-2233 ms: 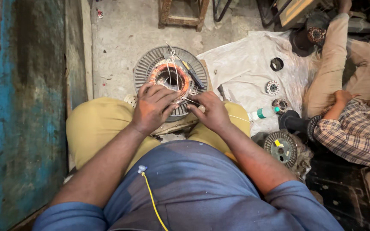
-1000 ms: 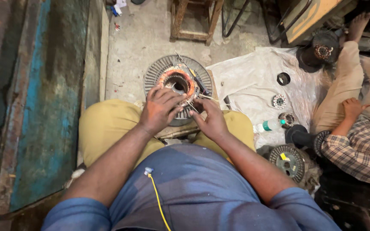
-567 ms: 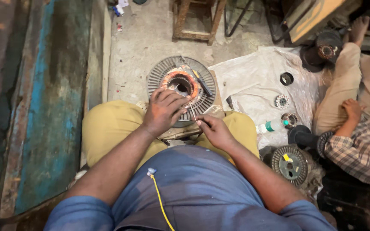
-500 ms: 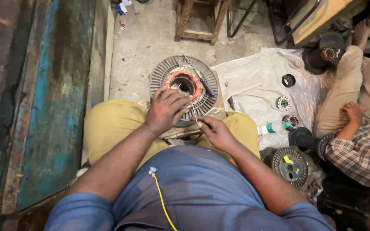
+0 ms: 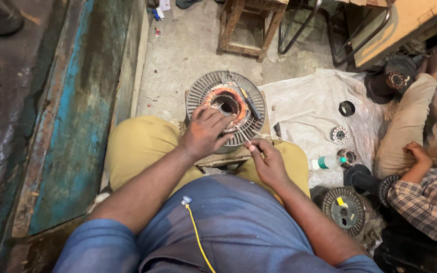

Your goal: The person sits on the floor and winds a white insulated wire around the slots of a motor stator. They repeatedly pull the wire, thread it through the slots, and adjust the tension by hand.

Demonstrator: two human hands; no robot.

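While the person is sitting on the floor w/ knees apart, a round metal motor part (image 5: 227, 108) w/ copper wire coils in its middle is sitting on a small wooden block just in front of the knees. The left hand (image 5: 204, 133) is resting on the near side of that round part, fingers bent & spread over the orange coils, pressing down on them. The right hand (image 5: 269, 162) is just beside it, near the right knee, w/ thumb & fingers pinching a thin wire (image 5: 242, 135) that is running up to the coils. A thin tool w/ a dark & yellow handle (image 5: 245, 100) is lying across the top of the round part. To the right, a white plastic sheet (image 5: 309, 106) is lying on the floor, & small round bits plus a little bottle w/ a green cap (image 5: 325, 162) are lying on it. Another round motor piece (image 5: 346, 210) is sitting near the right leg. A 2nd person in a checked shirt (image 5: 428, 208) is sitting at the right edge. A wooden stool (image 5: 249, 25) is standing up ahead, & a blue painted board (image 5: 72, 126) is running along the left side.
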